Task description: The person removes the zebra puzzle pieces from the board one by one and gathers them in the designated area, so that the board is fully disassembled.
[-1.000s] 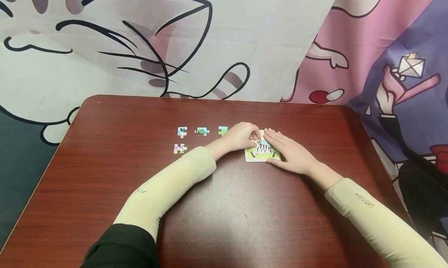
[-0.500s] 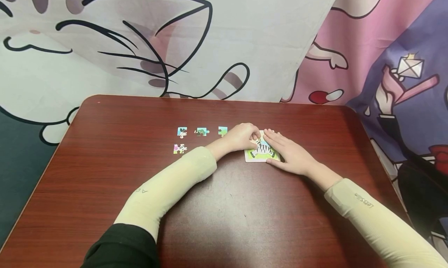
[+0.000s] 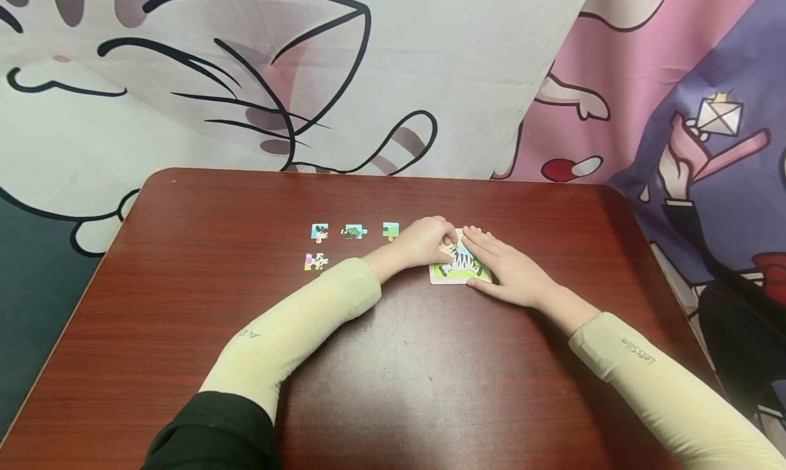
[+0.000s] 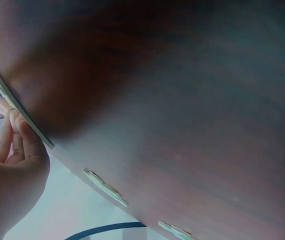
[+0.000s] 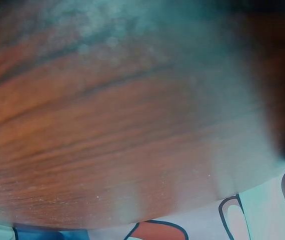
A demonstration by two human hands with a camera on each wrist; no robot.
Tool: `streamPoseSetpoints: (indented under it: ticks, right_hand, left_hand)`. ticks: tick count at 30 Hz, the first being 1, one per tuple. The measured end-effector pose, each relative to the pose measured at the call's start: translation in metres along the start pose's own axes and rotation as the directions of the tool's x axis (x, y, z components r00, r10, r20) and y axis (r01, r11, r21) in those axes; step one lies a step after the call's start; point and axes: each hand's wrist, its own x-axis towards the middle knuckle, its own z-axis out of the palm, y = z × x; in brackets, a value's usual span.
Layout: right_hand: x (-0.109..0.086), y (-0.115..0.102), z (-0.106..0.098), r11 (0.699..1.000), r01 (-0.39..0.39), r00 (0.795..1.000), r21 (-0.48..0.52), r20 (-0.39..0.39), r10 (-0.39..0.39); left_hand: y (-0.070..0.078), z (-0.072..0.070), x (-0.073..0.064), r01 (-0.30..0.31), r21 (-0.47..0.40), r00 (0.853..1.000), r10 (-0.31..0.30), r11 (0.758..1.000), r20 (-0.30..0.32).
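In the head view, a small square jigsaw puzzle (image 3: 457, 275) with a zebra picture and pale border lies on the table. My left hand (image 3: 420, 241) reaches over its left side, thumb and fingers bent toward the zebra; I cannot tell whether a piece is between them. The left wrist view has the bent fingers of that hand (image 4: 20, 155) at the puzzle's thin edge (image 4: 20, 107). My right hand (image 3: 512, 269) lies along the puzzle's right side, fingers straight and resting on it, thumb near the lower right corner. Only a dark sliver at the right edge shows in the right wrist view.
Several loose jigsaw pieces lie left of the puzzle: a blue-and-green piece (image 3: 390, 230) by the left wrist, a tree piece (image 3: 354, 231), a blue piece (image 3: 319, 232) and a pink one (image 3: 316, 260). The brown table (image 3: 393, 361) ends at a printed cloth (image 3: 479, 67) behind.
Both hands stay at the puzzle, almost unmoved; the loose pieces lie where they were.
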Motion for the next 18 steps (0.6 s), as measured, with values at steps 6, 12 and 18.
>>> streamPoseSetpoints:
  ticks: [6, 12, 18]
  right_hand:
    - [0.0, -0.001, -0.0009, 1.0, 0.001, 1.0, 0.001, -0.001, -0.001]
    - [0.0009, 0.0003, -0.0008, 1.0, -0.004, 1.0, -0.003, 0.007, 0.004]
    - [0.001, 0.001, 0.001, 1.0, 0.002, 1.0, -0.004, 0.001, -0.002]
  left_hand:
    - [0.0013, 0.0004, 0.0001, 0.011, -0.006, 1.0, -0.011, 1.0, -0.006]
    - [0.0027, 0.0005, -0.0005, 0.028, -0.015, 0.999, -0.028, 1.0, -0.019]
    - [0.0026, 0.001, -0.0015, 0.037, -0.016, 0.999, -0.037, 0.999, -0.032]
